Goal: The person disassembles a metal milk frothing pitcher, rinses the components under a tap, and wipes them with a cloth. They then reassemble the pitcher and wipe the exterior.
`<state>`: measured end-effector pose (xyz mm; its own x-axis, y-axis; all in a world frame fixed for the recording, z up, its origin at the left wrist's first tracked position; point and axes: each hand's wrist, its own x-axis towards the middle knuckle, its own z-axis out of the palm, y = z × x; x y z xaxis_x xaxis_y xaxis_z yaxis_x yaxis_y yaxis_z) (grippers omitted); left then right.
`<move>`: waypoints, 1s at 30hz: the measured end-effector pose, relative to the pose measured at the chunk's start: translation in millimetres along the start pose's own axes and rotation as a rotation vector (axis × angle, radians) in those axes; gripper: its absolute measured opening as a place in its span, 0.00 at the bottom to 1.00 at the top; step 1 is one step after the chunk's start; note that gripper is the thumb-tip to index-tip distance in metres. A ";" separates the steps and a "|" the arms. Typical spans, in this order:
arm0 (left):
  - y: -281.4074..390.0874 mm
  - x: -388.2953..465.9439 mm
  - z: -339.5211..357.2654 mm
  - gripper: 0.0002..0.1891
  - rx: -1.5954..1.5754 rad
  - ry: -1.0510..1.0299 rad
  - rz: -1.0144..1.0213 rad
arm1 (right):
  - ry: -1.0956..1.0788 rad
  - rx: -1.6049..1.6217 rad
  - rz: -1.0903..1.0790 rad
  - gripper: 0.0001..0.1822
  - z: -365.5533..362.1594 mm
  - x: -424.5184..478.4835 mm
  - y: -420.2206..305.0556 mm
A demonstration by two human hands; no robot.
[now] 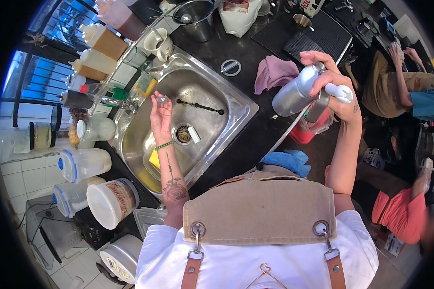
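Note:
My right hand is closed round the white head and metal lever of a whipped-cream dispenser, whose silver body tilts over the counter's edge. My left hand is over the sink, palm up, with a small shiny metal piece at its fingertips. Below it in the steel sink lie a thin black rod and a small white ribbed piece beside the drain strainer. A yellow item is partly hidden by my left forearm.
A faucet and a sponge are at the sink's left rim, with sauce bottles beyond. A pink cloth and a ring-shaped item lie on the black counter. A blue cloth is near my apron. Other people are at the right.

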<state>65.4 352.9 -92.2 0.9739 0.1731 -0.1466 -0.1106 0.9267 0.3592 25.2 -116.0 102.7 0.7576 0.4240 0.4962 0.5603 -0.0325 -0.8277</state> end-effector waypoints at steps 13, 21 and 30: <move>-38.4 -18.2 37.9 0.10 0.016 0.267 0.097 | -0.005 0.070 0.091 0.12 -1.3 2.4 -10.1; -82.7 -11.8 -44.4 0.17 1.188 0.194 0.053 | 0.003 0.001 0.092 0.15 -0.7 -0.8 -7.1; -125.9 -5.2 -23.4 0.23 1.903 -0.117 0.404 | -0.036 0.034 0.069 0.11 -1.9 0.2 -11.2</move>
<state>69.7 243.1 -158.2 0.9653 0.1548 0.2102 -0.0495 -0.6821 0.7296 19.7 -117.4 112.5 0.7808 0.4545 0.4287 0.4953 -0.0321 -0.8681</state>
